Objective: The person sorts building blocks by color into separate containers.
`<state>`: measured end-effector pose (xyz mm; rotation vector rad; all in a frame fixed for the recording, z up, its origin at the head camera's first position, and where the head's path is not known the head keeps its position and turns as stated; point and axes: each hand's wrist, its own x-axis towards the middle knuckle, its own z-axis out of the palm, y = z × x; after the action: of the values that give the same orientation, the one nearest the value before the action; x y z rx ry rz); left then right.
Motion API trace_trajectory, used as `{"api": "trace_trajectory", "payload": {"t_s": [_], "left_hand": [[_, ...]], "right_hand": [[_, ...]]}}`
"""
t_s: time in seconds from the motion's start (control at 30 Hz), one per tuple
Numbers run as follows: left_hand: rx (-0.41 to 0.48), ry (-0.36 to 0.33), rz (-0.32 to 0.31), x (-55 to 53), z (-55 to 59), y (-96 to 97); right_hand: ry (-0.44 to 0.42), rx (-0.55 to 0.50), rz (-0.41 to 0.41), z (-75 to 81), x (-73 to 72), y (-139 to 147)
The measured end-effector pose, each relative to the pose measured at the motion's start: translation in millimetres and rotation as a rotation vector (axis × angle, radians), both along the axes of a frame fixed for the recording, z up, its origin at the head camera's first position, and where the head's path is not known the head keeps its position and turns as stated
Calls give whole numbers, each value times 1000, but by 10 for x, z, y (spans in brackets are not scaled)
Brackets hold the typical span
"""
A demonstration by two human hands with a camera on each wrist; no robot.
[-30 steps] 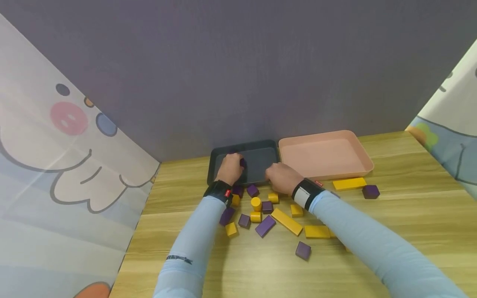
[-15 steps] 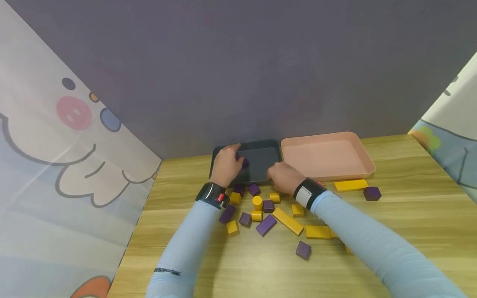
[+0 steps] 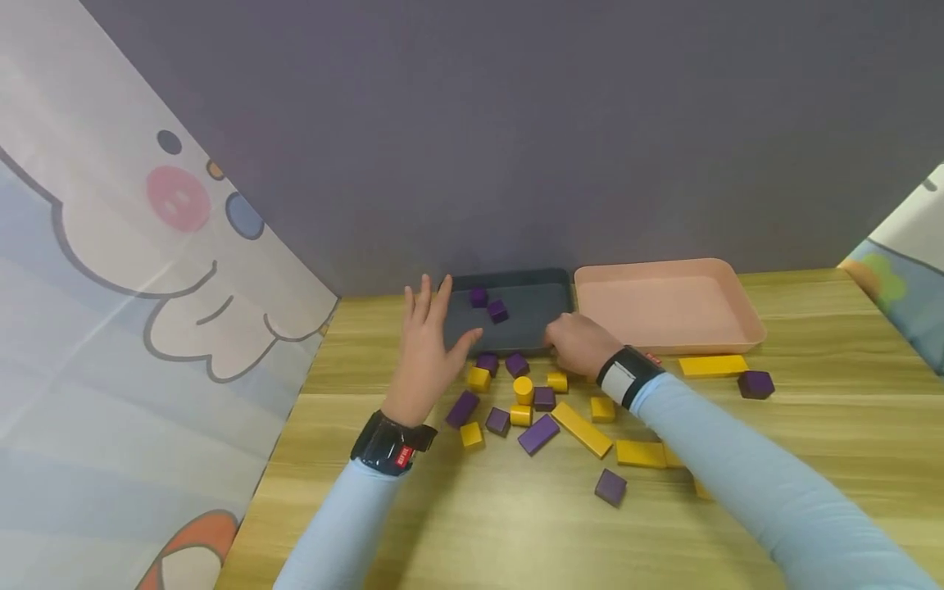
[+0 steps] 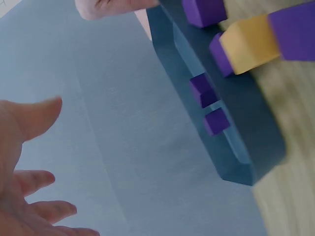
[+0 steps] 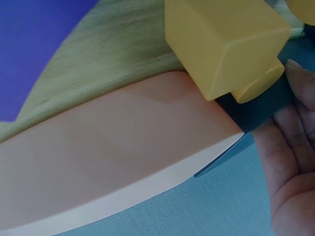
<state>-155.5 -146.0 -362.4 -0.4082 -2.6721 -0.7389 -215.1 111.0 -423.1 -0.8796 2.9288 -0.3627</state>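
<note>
My left hand (image 3: 422,360) is spread beside the left end of the dark blue tray (image 3: 531,324), with straight fingers and nothing in it. Two purple cubes, one (image 3: 478,297) near the back wall and one (image 3: 497,311) in front of it, lie inside that tray. At its front right corner my right hand (image 3: 583,344) pinches the tray's wall between thumb and curled fingers, as the right wrist view shows. Just in front of the tray sit more purple cubes (image 3: 517,365), a yellow cube (image 3: 478,378) and yellow cylinders (image 3: 523,390).
A pink tray (image 3: 667,344) stands against the dark tray's right side. Yellow bars (image 3: 583,428), purple blocks (image 3: 538,434) and a purple hexagonal block (image 3: 755,384) are scattered over the wooden table (image 3: 501,533). A grey panel (image 3: 501,147) rises behind the trays.
My left hand has let go of a purple cube in the dark tray, drawn back to the left and spread its fingers. The right hand stays at the tray's corner.
</note>
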Motion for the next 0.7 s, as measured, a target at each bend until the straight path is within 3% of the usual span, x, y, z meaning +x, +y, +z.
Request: {"api": "trace_trajectory", "payload": {"t_s": [0.27,0.5,0.7], "left_hand": [[-25,-127,36,289,-296,-109],[-89,-274,115,399,-618,-171],[-94,-327,146,450,-794,-187]], "right_hand": [[-34,1,-21,21,8,18],[-8,-5,-1,36,7,3],[12,5,2,17,-6,-8]]}}
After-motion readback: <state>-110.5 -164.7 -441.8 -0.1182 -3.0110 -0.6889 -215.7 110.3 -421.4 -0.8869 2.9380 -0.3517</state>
